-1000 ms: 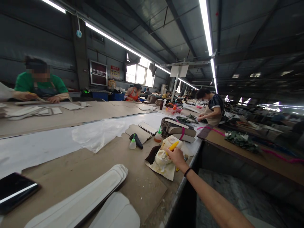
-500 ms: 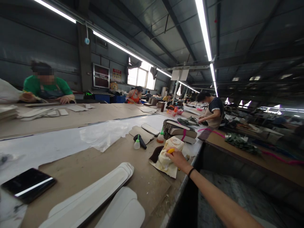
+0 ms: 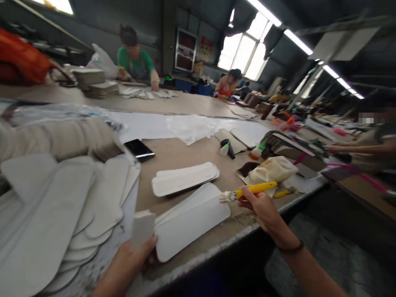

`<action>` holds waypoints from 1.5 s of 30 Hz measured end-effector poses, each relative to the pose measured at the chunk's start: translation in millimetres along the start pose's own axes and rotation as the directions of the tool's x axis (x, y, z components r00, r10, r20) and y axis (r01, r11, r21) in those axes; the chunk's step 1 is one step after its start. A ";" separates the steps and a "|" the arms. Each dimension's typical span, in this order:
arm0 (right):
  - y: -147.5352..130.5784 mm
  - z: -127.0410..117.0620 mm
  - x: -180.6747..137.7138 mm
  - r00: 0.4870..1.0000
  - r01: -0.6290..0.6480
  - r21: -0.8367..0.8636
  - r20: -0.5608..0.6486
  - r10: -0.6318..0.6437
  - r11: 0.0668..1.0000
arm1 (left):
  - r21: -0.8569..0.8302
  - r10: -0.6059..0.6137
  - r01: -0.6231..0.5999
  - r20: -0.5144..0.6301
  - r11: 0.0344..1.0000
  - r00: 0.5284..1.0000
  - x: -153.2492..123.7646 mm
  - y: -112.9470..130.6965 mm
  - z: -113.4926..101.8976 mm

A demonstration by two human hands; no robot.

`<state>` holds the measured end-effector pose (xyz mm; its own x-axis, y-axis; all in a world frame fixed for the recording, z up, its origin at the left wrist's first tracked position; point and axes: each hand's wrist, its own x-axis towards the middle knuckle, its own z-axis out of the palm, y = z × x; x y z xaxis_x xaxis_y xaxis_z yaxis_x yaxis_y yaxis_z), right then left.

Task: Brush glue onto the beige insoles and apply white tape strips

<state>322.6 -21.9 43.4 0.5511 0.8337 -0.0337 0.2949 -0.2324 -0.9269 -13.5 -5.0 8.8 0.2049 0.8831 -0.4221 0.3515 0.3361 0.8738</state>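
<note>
My right hand (image 3: 260, 206) is closed round the yellow handle of a brush (image 3: 256, 188). White paste coats its bristles, which hang over the end of two long, rounded white boards (image 3: 194, 229). My left hand (image 3: 130, 258) grips a few small white card pieces (image 3: 142, 229) at the left end of those boards; some fingers are hidden. Another pair of rounded boards (image 3: 185, 178) lies just behind. Beyond my right hand sits a paste-crusted cream container (image 3: 272, 169), with a second yellow-handled tool (image 3: 284, 192) beside it.
Many loose white boards (image 3: 58, 214) spread across the left side, before a long stacked row (image 3: 62, 140). A phone (image 3: 139, 149), small squeeze bottles (image 3: 255, 152) and a strapped dark stack (image 3: 297, 150) stand farther back. Co-workers sit across the table; another person stands at right.
My right hand has come away from the paste container with the brush, over the boards. My left hand has entered view with card pieces. The view has swung left and down.
</note>
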 end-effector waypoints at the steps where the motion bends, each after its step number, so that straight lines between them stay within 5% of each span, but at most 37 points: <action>1: -5.7 19.5 -14.0 0.996 -0.039 0.118 0.087 0.028 0.992 | -0.056 -0.027 0.029 0.031 0.998 0.999 2.8 -1.8 0.7; 5: -24.0 83.3 -60.0 0.922 -0.223 0.302 0.374 0.100 0.927 | -0.123 -0.117 0.119 0.028 0.985 0.993 7.6 2.9 -0.7; 10: -22.9 112.4 -72.3 0.898 -0.240 0.245 0.424 0.119 0.939 | -0.163 -0.123 0.130 0.049 0.978 0.991 6.0 6.0 -2.7; 16: -29.4 106.4 -70.9 0.937 -0.181 0.209 0.335 0.103 0.961 | -0.209 -0.123 0.127 0.031 0.970 0.992 7.7 2.9 -4.6; 33: -31.7 123.2 -80.8 0.922 -0.174 0.216 0.379 0.082 0.961 | -0.194 -0.139 0.140 0.017 0.971 0.990 11.2 1.3 -3.1; 40: -3.1 96.2 -55.9 0.974 0.040 0.081 0.219 -0.057 0.996 | -0.162 -0.116 0.113 -0.013 0.980 0.993 9.1 -0.4 -2.4; 45: 18.5 66.4 -31.4 0.966 0.256 -0.214 0.093 -0.241 0.943 | -0.157 -0.107 0.096 -0.064 0.983 0.992 7.0 -5.8 -1.1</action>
<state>258.9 -19.1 2.5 0.3887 0.9080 0.1561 0.5863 -0.1132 -0.8021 -15.1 -0.4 1.0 0.1074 0.8609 -0.4972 0.2214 0.4669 0.8562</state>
